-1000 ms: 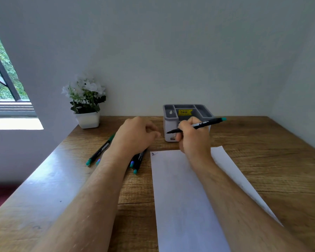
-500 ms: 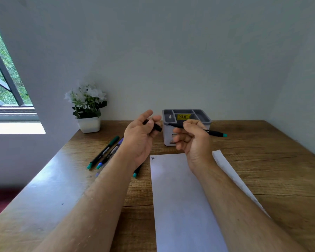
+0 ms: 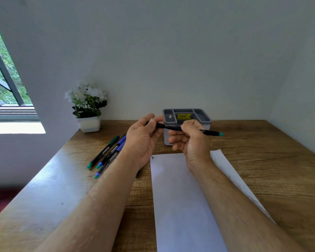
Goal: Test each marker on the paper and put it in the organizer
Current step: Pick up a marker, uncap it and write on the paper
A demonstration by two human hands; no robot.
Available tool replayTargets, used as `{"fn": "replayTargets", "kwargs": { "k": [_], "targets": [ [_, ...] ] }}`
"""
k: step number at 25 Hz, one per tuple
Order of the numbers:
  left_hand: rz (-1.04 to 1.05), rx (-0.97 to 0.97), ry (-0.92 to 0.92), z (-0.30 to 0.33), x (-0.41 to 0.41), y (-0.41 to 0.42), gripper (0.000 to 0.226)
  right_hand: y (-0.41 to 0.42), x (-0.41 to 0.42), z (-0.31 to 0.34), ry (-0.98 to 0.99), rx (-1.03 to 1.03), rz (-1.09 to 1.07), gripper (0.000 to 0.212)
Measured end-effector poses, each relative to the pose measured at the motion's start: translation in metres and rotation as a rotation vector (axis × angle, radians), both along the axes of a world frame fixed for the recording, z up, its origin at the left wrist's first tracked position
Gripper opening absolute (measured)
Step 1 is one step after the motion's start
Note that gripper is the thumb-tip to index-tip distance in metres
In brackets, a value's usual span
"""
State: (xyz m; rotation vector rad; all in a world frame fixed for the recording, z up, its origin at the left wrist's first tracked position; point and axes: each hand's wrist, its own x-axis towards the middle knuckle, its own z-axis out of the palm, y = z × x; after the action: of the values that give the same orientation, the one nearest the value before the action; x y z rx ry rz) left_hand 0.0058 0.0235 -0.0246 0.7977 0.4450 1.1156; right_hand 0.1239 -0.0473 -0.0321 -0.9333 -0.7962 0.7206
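Both your forearms reach out over the tabletop, hands raised before the one grey organizer. One paper lies below. Your right hand pinches the black marker level; your left hand fingers pinch its cap. At least three markers lie left.

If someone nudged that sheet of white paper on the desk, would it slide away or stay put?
The paper would probably slide easily: it lies flat and loose on the smooth wooden desk, with nothing resting on it. It looks thin, so lifted by one edge it would likely droop. Its right side seems to show a second layer or fold, which might shift separately.
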Motion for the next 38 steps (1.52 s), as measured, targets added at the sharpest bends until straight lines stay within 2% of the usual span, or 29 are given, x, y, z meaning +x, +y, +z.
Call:
{"fn": "replayTargets", "kwargs": {
  "k": [4, 7, 12, 14, 17, 21, 23, 32, 35, 38],
  "targets": [
    [-0.066, 0.051, 0.033, 0.0, 0.0, -0.004, 0.034, 0.001, -0.001, -0.001, -0.024, -0.025, -0.022, 0.011],
    [-0.005, 0.003, -0.018, -0.002, -0.001, -0.002, 0.043, 0.001, -0.001, 0.0, -0.108, -0.024, -0.033, 0.006],
    [0.131, -0.062, -0.003, -0.005, -0.003, 0.002, 0.032, 0.0, 0.0, 0.0, -0.022, 0.007, 0.157, 0.03],
    [0.164, -0.071, -0.018, -0.004, -0.005, 0.003, 0.028, 0.0, 0.0, -0.001, -0.071, -0.002, 0.125, 0.026],
    [0.219, -0.114, 0.009, -0.003, -0.008, 0.003, 0.022, -0.001, 0.001, -0.001, -0.366, 0.013, -0.024, 0.006],
    [0.294, -0.128, 0.077, -0.004, -0.014, 0.005, 0.018, -0.001, 0.003, -0.007, -0.839, 0.048, -0.192, 0.006],
    [0.297, -0.082, 0.071, -0.002, -0.017, 0.007, 0.016, 0.0, 0.003, -0.01, -0.963, 0.022, -0.269, 0.006],
    [0.317, 0.049, 0.146, -0.003, -0.008, 0.01, 0.018, 0.008, 0.0, -0.016, -0.773, -0.039, -0.235, 0.015],
    [0.313, 0.074, 0.143, -0.007, -0.004, 0.009, 0.019, 0.011, 0.004, -0.017, -0.693, -0.089, -0.205, 0.012],
    [0.27, 0.135, 0.118, -0.007, 0.003, 0.004, 0.029, 0.011, 0.003, -0.017, -0.601, -0.106, -0.177, 0.011]
  ]
}}
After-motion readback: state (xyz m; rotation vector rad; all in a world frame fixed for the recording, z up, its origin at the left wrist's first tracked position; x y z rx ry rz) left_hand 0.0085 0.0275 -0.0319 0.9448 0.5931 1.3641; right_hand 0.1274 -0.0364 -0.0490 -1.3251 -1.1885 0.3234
